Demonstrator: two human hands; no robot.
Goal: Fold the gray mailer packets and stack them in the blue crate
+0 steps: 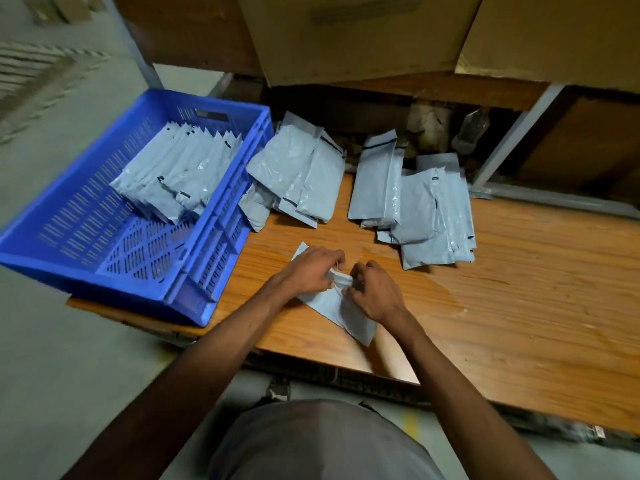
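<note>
A gray mailer packet (341, 311) lies on the wooden table (519, 299) near its front edge. My left hand (311, 271) and my right hand (374, 289) both pinch a fold of it at its middle, fingers curled, close together. The blue crate (207, 258) sits at the table's left end, overhanging the edge, with a row of several folded gray packets (176, 174) leaning inside it. Two loose piles of gray packets lie behind my hands: one (294, 174) beside the crate, another (415, 202) to the right.
Large cardboard boxes (346, 36) rest on a shelf above the back of the table. A metal shelf post (512, 140) stands at the back right. A clear plastic bottle (471, 129) lies in the dark gap behind the piles. Grey floor lies to the left.
</note>
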